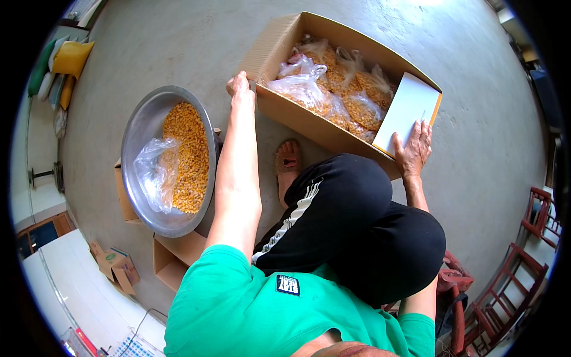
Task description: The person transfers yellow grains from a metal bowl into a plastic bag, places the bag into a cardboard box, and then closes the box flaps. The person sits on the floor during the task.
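Observation:
My left hand [241, 85] grips the left near corner of a large open cardboard box [308, 114], beside its raised end flap [273, 47]. Inside the box are several knotted clear plastic bags [366, 109] filled with yellow-orange kernels that look like corn. A white panel with orange edges [403, 114] lies slanted over the box's right end; whether it is a flap or a separate sheet I cannot tell. My right hand [414, 149] rests on this panel's near edge, fingers spread. Left of my left arm, a metal basin [134, 129] holds loose kernels [189, 160] and a crumpled clear plastic bag [154, 172].
An open cardboard box [171, 263] stands near the basin, with a smaller carton [117, 267] farther left. Red wooden chairs [506, 290] stand at the right. Cushions [71, 58] lie at the far left. My bent knees [352, 192] are close to the large box.

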Demonstrator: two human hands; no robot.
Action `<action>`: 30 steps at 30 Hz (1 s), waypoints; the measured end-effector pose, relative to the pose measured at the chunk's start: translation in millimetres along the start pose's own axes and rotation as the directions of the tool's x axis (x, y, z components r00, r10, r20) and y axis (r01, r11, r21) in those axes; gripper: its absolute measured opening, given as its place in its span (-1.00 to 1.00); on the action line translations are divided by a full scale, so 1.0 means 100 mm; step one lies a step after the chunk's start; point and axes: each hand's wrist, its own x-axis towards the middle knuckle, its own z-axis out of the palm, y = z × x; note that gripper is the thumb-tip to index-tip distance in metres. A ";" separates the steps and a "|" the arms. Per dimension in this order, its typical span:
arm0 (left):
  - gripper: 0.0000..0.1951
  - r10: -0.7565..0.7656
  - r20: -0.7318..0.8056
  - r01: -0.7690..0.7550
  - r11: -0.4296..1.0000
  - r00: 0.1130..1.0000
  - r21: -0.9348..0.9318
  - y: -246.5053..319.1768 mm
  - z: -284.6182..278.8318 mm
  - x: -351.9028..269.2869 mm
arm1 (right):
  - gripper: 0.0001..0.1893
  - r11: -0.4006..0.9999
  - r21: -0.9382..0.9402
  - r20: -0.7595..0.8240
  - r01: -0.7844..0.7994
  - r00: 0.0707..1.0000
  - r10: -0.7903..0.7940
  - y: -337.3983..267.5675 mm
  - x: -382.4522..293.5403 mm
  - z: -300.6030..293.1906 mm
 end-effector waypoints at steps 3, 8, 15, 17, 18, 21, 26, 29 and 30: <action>-0.94 0.100 0.016 -0.098 0.990 0.995 -0.104 0.08 0.04 -0.08 | -0.17 1.000 0.004 0.009 -0.004 1.000 0.004 0.01 0.00 -0.02; -0.77 0.205 0.093 -0.171 0.942 0.974 -0.289 0.21 0.02 -0.09 | -0.17 1.000 0.007 0.010 0.000 1.000 0.000 -0.02 0.00 0.00; -0.58 0.240 0.103 -0.193 0.921 0.965 -0.337 0.41 0.09 -0.54 | -0.16 1.000 0.003 0.007 -0.004 1.000 0.004 0.02 -0.01 0.01; -0.62 0.288 0.111 -0.239 0.916 0.951 -0.322 0.43 0.08 -0.57 | -0.16 1.000 0.005 0.008 -0.005 1.000 0.005 0.02 0.00 0.00; -0.63 0.321 0.122 -0.276 0.918 0.939 -0.284 0.43 0.07 -0.55 | -0.16 1.000 0.007 0.009 -0.005 1.000 0.004 0.01 0.00 0.00; -0.67 0.430 0.177 -0.391 0.895 0.886 -0.215 0.45 0.05 -0.58 | -0.16 1.000 0.001 0.009 -0.007 1.000 0.007 -0.01 0.00 0.00; -0.70 0.612 0.291 -0.602 0.787 0.736 -0.132 0.44 0.04 -0.93 | -0.17 1.000 0.009 0.001 -0.005 1.000 0.005 0.02 -0.01 0.00; -0.78 0.657 0.352 -0.690 0.722 0.666 -0.042 0.41 0.01 -1.03 | -0.17 1.000 0.011 -0.004 0.002 1.000 -0.002 0.01 0.00 0.01; -0.80 0.655 0.396 -0.723 0.690 0.643 0.032 0.39 -0.03 -1.05 | -0.17 1.000 0.011 -0.006 0.003 1.000 -0.003 0.01 0.00 0.02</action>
